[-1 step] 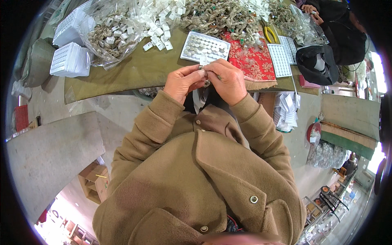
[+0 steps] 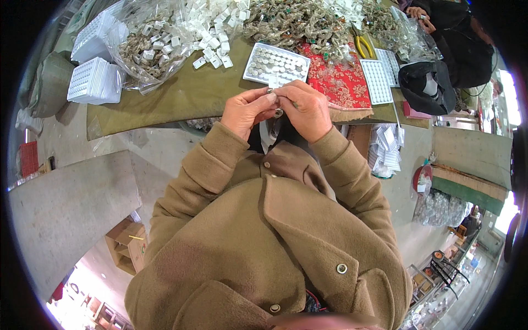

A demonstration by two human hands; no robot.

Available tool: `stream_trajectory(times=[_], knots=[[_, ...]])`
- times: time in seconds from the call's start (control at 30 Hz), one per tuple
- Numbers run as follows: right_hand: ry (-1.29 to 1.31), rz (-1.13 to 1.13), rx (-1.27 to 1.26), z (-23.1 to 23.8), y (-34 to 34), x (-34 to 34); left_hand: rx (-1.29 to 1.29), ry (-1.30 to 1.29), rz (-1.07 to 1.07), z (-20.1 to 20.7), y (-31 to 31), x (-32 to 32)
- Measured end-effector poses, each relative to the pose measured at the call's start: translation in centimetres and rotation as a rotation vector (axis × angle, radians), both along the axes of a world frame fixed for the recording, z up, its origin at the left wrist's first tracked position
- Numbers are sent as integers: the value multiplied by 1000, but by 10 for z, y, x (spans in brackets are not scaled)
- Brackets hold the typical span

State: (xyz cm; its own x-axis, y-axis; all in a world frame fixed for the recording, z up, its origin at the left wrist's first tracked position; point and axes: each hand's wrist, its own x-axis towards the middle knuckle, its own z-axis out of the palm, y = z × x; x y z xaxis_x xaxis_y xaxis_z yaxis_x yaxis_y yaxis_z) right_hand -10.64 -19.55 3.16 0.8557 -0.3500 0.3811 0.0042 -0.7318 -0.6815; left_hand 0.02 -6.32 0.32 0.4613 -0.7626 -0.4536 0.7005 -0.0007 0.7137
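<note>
Both hands meet at the table's near edge, fingertips together. My left hand (image 2: 248,111) pinches with thumb and forefinger at the base of a small white plastic piece (image 2: 273,81), which stands up between the hands. Bent close against it, the fingers of my right hand (image 2: 306,109) grip at the same spot. A small shiny round part (image 2: 278,113) shows below the fingertips; what carries it is hidden. Just beyond the hands lies a white tray (image 2: 254,80) with rows of round silvery pieces.
Loose white plastic pieces (image 2: 214,49) and tangled clear-wrapped strands (image 2: 291,25) are heaped at the back. Right lie a red patterned cloth (image 2: 341,82), yellow-handled pliers (image 2: 363,47) and white trays (image 2: 377,82). Stacked trays (image 2: 94,82) stand left. Another person's hands (image 2: 419,15) show far right.
</note>
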Motion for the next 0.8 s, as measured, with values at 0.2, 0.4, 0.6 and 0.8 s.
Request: stream_trajectory(times=[0.2,0.4,0.6,0.8], knots=[[0,-102,309,-7,-12,10,37,49,33,2,0,8],[-76,-219,-260,-24,-34,37,77,7,8,2,-2,11],[-13,-176,-427,-29,-35,39,65,1,34,3,-1,10],[-91,-166,169,-9,-17,25,-3,45,75,6,-2,7]])
